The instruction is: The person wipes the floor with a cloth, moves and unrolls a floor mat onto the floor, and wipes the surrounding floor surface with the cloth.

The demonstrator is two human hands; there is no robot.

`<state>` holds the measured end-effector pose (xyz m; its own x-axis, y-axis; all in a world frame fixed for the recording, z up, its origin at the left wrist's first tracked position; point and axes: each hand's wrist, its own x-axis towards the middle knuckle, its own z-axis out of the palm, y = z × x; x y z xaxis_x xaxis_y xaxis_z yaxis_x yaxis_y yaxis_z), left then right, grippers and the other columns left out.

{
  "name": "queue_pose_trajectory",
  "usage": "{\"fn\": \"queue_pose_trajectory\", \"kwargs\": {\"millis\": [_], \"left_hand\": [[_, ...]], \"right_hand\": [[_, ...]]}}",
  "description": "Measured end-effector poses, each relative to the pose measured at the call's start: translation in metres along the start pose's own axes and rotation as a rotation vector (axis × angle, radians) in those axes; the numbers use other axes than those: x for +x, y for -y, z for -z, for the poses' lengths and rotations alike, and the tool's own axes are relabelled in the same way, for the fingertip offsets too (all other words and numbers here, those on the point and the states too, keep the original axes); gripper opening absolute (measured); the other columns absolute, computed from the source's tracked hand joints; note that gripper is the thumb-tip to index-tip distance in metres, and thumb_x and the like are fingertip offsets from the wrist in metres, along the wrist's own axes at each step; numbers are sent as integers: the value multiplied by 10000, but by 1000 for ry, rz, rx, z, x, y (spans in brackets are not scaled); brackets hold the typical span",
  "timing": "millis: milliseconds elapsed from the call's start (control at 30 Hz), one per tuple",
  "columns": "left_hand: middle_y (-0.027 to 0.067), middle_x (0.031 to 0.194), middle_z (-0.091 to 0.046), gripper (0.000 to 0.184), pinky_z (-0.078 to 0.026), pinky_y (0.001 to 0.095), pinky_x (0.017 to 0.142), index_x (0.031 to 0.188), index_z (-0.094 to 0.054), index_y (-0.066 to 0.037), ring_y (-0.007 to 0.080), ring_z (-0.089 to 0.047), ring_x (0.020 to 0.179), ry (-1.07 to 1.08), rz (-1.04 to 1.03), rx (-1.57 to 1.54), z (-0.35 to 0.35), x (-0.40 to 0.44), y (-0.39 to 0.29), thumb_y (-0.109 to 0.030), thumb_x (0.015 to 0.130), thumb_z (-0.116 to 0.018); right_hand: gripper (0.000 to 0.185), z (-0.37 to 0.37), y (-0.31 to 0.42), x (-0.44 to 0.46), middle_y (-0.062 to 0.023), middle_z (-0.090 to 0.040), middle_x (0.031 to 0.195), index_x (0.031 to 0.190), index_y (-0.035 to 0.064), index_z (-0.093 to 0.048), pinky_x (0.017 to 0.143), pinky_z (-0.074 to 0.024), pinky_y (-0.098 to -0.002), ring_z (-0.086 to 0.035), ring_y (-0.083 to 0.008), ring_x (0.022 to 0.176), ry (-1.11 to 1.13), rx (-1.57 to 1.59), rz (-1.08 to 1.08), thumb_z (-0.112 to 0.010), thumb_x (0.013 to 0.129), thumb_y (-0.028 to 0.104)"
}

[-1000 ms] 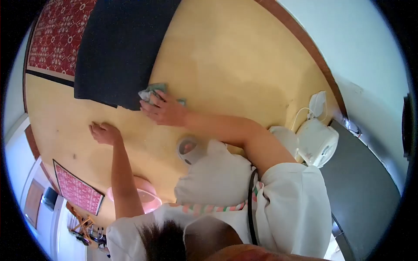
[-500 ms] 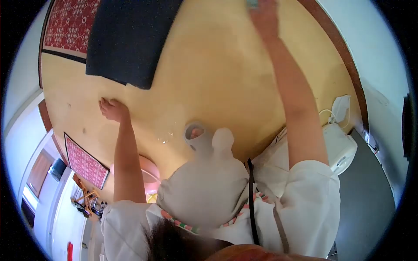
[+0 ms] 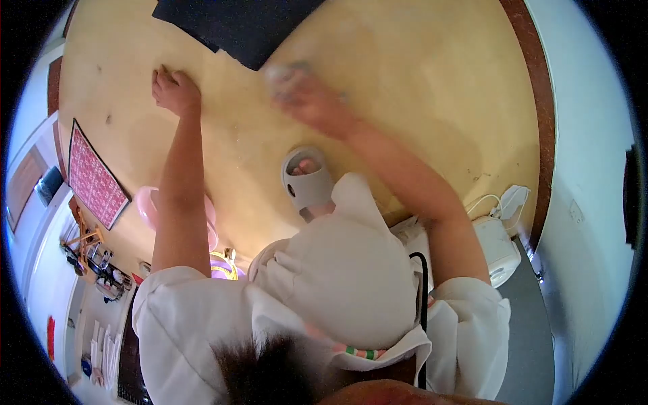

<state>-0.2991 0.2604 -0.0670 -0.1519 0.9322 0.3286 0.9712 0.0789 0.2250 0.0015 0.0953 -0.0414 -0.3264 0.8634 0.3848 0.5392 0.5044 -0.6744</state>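
Head view is filled mostly by a yellow-tan floor (image 3: 432, 101), smooth and slightly glossy, with a few small dark spots. At the right side rises a pale bluish wall (image 3: 587, 135), edged at its foot by a reddish-brown strip (image 3: 543, 135). At the top lies a dark mat (image 3: 236, 27), matte and straight-edged, with one corner pointing to the person. Smaller is the red patterned mat (image 3: 96, 174), bordered in black, at the left. Near it, a rounded pink basin (image 3: 146, 206) is partly behind the arm. The left hand (image 3: 177, 92) is at the floor, fingers curled inward; whether it holds something, I cannot tell. The right hand (image 3: 307, 98), blurred, grasps a crumpled cloth (image 3: 279, 73), greyish and soft-looking, just beside the dark mat's corner.
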Motion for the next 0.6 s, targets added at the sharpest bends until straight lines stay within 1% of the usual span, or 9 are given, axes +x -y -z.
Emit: {"fn": "queue_pose_trajectory", "kwargs": {"millis": [67,100,200,300,333,400,467,567,600], "left_hand": [[132,1381,-509,433,-335,508,1036,1265,-606,-78,320,-440,1276,6,-15,11,-4,0,7,-223,879,-476],[131,1383,-508,435,-330,506,1041,1268,-605,-78,318,-440,1278,8,-28,19,-7,5,11,-224,881,-474],[129,1391,-501,433,-309,495,1063,1269,-601,-68,316,-431,1288,1,-47,-54,-6,2,14,-223,886,-470],[147,1379,-512,430,-327,492,1061,1251,-610,-54,329,-450,1273,6,-10,-7,1,1,1,-220,878,-476],[149,1377,-515,429,-333,491,1058,1249,-611,-51,330,-454,1269,3,-4,6,2,1,1,-217,877,-476],[153,1371,-522,429,-344,488,1050,1245,-613,-46,333,-462,1261,0,1,17,2,1,-2,-211,874,-474],[157,1367,-527,422,-355,490,1042,1237,-618,-42,335,-471,1253,-21,-42,0,-4,-1,9,-206,874,-478],[165,1360,-532,414,-362,487,1041,1228,-620,-32,341,-475,1249,-27,-48,-8,-4,5,11,-197,871,-492],[167,1358,-533,412,-363,485,1042,1226,-621,-28,344,-475,1249,-15,-37,3,-5,4,7,-194,869,-498]], "right_hand": [[376,-19,12,11,-58,-579,1242,1131,107,-650,1062,-419,-418,-491,-276,1250,54,-202,120,-656,759,157],[378,-18,7,14,-56,-588,1228,1131,108,-647,1050,-431,-415,-503,-272,1234,75,-199,139,-653,757,162],[398,15,-36,15,-56,-616,1181,1144,105,-632,1016,-457,-406,-536,-261,1188,114,-385,159,-647,752,169],[486,77,-136,-22,-136,-615,1162,1202,77,-598,934,-484,-402,-572,-314,1109,-189,-484,-213,-678,724,104],[338,118,-147,-27,-130,-591,1126,1166,25,-566,967,-443,-390,-550,-301,1068,-224,-606,-357,-633,835,42],[478,187,-177,-62,-204,-607,1195,1208,27,-587,972,-452,-459,-568,-349,1102,-351,-747,-388,-691,753,128],[510,238,-202,-121,-171,-605,1211,1206,50,-594,984,-449,-449,-559,-345,1131,-451,-781,-604,-729,718,108],[486,263,-175,-144,-156,-601,1224,1198,48,-594,991,-446,-438,-548,-345,1150,-776,-682,-928,-715,728,82],[485,268,-162,-135,-153,-599,1227,1199,45,-591,987,-448,-436,-547,-346,1148,-769,-690,-855,-711,730,78]]}}
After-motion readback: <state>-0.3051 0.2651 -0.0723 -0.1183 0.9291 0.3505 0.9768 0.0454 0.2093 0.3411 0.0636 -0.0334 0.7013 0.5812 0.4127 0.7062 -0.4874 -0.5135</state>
